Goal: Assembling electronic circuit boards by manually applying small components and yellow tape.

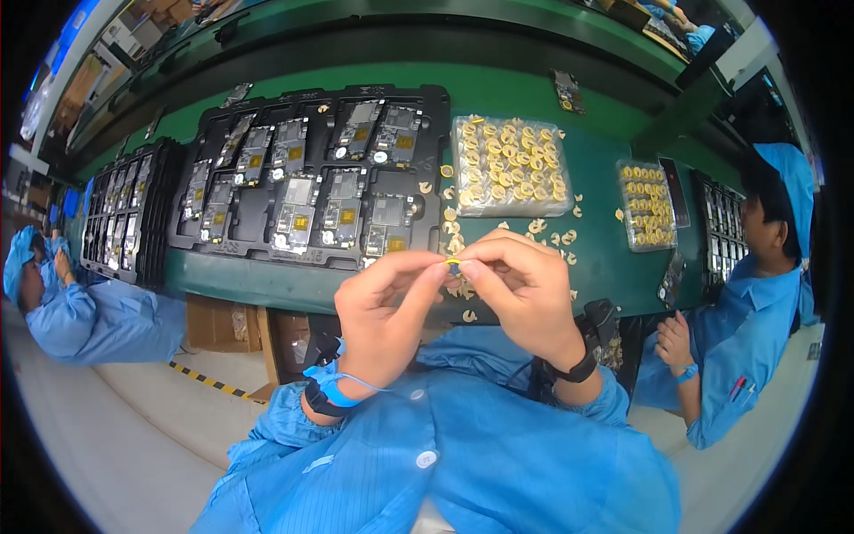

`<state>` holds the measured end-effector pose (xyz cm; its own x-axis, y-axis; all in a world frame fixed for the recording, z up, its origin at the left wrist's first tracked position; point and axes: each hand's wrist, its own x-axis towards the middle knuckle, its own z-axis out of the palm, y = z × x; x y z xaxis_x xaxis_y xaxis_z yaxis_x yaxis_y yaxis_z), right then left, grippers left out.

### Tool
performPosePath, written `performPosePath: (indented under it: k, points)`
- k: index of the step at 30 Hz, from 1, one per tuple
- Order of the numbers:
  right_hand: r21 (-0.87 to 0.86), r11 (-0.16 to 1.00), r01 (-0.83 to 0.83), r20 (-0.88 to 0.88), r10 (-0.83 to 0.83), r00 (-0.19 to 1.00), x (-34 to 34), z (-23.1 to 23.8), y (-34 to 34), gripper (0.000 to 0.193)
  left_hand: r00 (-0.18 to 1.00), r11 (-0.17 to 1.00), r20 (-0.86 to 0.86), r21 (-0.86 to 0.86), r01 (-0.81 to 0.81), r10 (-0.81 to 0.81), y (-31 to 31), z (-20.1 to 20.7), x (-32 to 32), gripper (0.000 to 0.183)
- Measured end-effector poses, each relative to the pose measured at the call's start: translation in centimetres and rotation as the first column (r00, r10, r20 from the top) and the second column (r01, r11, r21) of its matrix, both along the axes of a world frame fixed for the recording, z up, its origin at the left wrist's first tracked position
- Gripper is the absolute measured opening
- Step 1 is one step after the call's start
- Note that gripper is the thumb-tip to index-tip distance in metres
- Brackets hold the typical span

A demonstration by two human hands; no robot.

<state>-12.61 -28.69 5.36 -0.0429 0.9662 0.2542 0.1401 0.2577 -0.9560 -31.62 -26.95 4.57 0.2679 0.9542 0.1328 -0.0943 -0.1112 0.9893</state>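
Note:
Between both hands, in front of my chest, is a small round yellow-rimmed part (pixel 453 262). My left hand (pixel 378 298) pinches it from one side with thumb and index finger. From the other side my right hand (pixel 525 283) grips it the same way, so the fingertips nearly meet. Just beyond stands a clear tray (pixel 516 211) full of yellow-and-cream round parts. Small cream C-shaped pieces (pixel 536 226) lie scattered around it, some partly hidden by my fingers. To the left, a black tray (pixel 433 120) carries several circuit boards (pixel 297 209).
Another stack of black trays (pixel 156 240) stands at the far left. A second clear tray of round parts (pixel 648 214) lies to the right. Loose circuit boards (pixel 567 92) rest on the green table (pixel 427 78). People in blue sit on both sides (pixel 747 329).

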Motion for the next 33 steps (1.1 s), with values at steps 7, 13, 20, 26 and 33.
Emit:
performPosePath:
  k: [7,13,20,26,33]
  points:
    - [-0.078,0.997,0.004,-0.119,-0.013,0.993,-0.6,-1.3,-1.0,0.010,0.995,0.996,0.085,-0.087,-0.037,0.044,-0.4,-0.6,-0.2,0.013]
    - [-0.110,0.993,-0.054,-0.229,0.028,0.973,-1.0,-1.8,-1.3,0.009,0.998,0.993,0.055,-0.115,-0.017,0.024,-0.7,-1.0,-0.5,0.014]
    - [-0.046,0.999,0.012,-0.135,-0.018,0.991,-1.3,-2.5,-1.3,0.006,0.995,0.988,0.102,-0.150,0.037,-0.022,-0.6,-1.5,-0.7,0.016]
    - [0.160,0.969,0.185,0.205,-0.216,0.955,-2.4,-2.4,-1.7,0.010,0.993,0.985,0.097,-0.152,0.077,-0.063,-0.9,-1.8,-0.4,0.025]
    - [0.417,0.898,0.139,0.324,-0.290,0.900,-2.6,-3.6,-1.6,0.020,0.992,0.998,-0.107,-0.019,0.067,-0.069,-0.6,-1.3,-0.7,0.029]
